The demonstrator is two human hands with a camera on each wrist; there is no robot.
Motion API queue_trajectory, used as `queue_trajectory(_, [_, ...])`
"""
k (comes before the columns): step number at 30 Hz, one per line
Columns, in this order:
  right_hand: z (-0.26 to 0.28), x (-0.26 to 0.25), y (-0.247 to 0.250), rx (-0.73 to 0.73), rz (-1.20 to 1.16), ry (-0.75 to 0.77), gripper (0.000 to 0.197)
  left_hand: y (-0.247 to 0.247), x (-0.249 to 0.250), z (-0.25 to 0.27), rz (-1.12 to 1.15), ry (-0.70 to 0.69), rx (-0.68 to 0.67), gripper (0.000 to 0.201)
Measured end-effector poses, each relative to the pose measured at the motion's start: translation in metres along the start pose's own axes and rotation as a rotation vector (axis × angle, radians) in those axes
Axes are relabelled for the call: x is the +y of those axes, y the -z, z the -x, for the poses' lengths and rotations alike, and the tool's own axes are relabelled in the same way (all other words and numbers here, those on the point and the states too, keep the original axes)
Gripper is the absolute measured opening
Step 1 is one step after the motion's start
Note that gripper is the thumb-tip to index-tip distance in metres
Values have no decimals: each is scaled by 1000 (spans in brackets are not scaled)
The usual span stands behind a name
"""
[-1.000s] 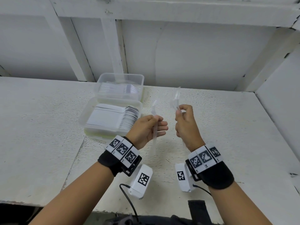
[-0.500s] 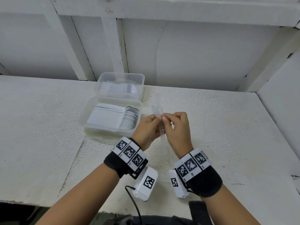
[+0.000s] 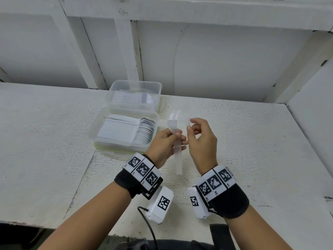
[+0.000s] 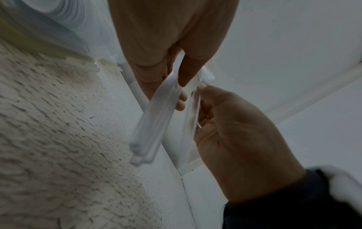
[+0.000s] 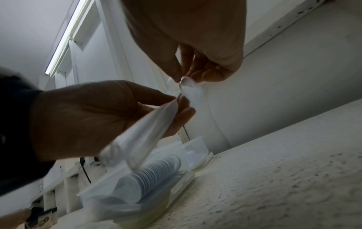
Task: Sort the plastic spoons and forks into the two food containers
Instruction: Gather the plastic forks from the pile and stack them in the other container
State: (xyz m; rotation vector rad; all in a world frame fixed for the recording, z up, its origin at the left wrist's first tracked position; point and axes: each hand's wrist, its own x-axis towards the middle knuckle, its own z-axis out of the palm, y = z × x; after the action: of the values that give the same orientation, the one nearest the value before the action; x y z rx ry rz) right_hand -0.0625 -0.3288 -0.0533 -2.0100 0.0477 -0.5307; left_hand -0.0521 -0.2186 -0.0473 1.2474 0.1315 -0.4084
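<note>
Right of the near container (image 3: pixel 100 121), the left hand (image 3: pixel 163 143) grips a bundle of forks (image 3: pixel 175 134); right hand (image 3: pixel 201 139) fingers (image 3: pixel 192 123) pinch one clear utensil (image 3: pixel 187 114).

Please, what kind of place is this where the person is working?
Probably a plain workshop or storage corner, not a kitchen: a rough white-painted bench set against a white boarded wall, bare except for two clear food containers of plastic cutlery.

Rough white table (image 3: pixel 54 141), white wall (image 3: pixel 216 60)
</note>
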Motion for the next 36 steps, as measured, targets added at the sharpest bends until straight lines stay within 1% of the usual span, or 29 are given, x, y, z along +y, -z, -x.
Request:
queue_trajectory(2, [-2,2,1,-5,16,-14,11,1,0,0,-1,1,1,12])
queue_trajectory(5, [1,4,0,-60,94,37,7,1,1,2,-34,-12,-37,16])
queue_trajectory(10, [0,4,2,-198,63,17,17,2,0,2,-49,-10,-35,16])
queue_trajectory(12, [-1,3,4,-225,41,-7,19,3,1,1,-52,-10,-46,18])
queue_trajectory(15, [-2,3,5,-225,-31,-36,15,4,4,2,-84,-29,-61,14])
queue_trajectory(18, [-3,5,6,-222,-85,-64,16,2,5,3,-95,-44,-53,13])
queue_trajectory(20, [-6,5,7,-193,-134,-134,17,1,5,2,-73,-46,-63,12])
queue_trajectory(22, [-11,5,9,-156,-198,-228,23,2,5,2,-50,-41,-88,11])
queue_trajectory(24, [-20,7,12,-169,-233,-303,33,4,5,2,-51,-25,-129,11])
queue_trajectory(25, [-24,8,13,-195,-253,-331,34,4,5,3,-54,-11,-151,13])
queue_trajectory(26, [-28,8,14,-221,-297,-356,31,5,5,3,-56,6,-169,14])
queue_trajectory(29, [-35,9,19,-277,-491,-426,12,6,6,5,-47,71,-201,17])
queue_trajectory(33, [-35,10,20,-359,-570,-408,13,10,9,7,20,162,-241,18])
queue_trajectory(36, [-35,10,22,-386,-512,-340,29,12,11,8,29,205,-287,16])
